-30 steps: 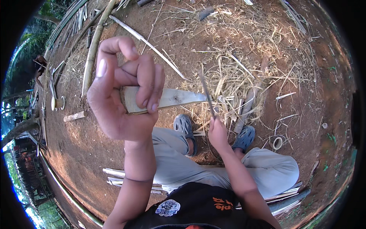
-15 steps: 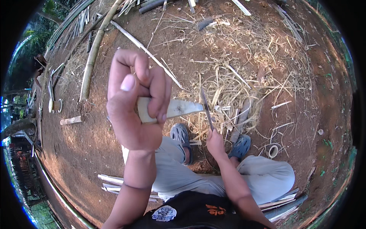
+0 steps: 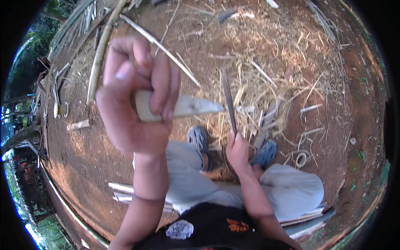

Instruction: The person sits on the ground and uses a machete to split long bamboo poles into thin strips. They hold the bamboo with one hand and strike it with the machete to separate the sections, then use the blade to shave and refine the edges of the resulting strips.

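My left hand [image 3: 125,110], raised high and close, has its fingers curled around a pale, tapered piece of bamboo [image 3: 193,106]. The narrow end of the piece points right and bears a dark smudge along its face. My right hand [image 3: 238,152] grips the lower end of a knife [image 3: 229,98], whose dark, slim blade stands nearly upright. The bamboo's tip lies right beside the blade; whether they touch I cannot tell. The knife's handle is hidden in my fist.
Curly shavings [image 3: 266,93] litter the soil ahead. My shoes [image 3: 197,139] rest below the hands. A roll of tape [image 3: 301,159] lies at right, a bamboo pole [image 3: 101,56] at far left. Split strips [image 3: 121,188] lie beside my legs. Another person [image 3: 42,71] is partly visible at the left edge.
My left hand and the bamboo piece have shifted left and a little upward in view. The knife has also moved slightly up, its blade still near the bamboo's tip.
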Motion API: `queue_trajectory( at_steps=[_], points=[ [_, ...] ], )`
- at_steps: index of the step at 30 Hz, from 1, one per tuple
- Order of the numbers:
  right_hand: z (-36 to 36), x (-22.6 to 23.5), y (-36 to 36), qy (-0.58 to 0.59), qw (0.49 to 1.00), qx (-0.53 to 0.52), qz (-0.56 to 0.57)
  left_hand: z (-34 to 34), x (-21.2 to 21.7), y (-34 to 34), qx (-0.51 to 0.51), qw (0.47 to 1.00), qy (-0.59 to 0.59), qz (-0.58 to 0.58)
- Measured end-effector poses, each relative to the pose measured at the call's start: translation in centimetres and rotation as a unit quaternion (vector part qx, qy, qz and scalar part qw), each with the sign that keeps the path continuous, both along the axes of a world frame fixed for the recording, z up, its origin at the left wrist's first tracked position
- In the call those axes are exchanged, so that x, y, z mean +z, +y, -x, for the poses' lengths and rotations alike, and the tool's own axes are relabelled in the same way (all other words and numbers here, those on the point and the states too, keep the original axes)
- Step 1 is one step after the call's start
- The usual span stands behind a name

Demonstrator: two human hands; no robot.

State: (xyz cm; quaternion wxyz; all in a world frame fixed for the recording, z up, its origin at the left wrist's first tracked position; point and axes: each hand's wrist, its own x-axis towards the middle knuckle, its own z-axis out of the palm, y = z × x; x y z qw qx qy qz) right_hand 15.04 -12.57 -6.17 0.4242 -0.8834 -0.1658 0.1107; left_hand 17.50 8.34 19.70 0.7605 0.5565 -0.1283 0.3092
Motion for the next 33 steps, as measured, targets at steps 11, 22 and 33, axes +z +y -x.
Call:
queue_trajectory(
  at_steps=[11, 22, 33],
  points=[
    [-0.8, -6.2, -0.6, 0.052, 0.995, -0.016, 0.083, -1.0, 0.5, 1.0, -0.002, 1.0, -0.022, 0.021],
    [-0.4, -8.5, -1.5, 0.122, 0.984, -0.003, 0.131, 0.3, -0.5, 1.0, -0.024, 0.999, -0.03, 0.035],
    [2.0, -8.3, 0.8, 0.127, 0.985, -0.01, 0.112, 5.0, 4.7, -0.8, 0.045, 0.993, -0.062, -0.092]
  ],
)
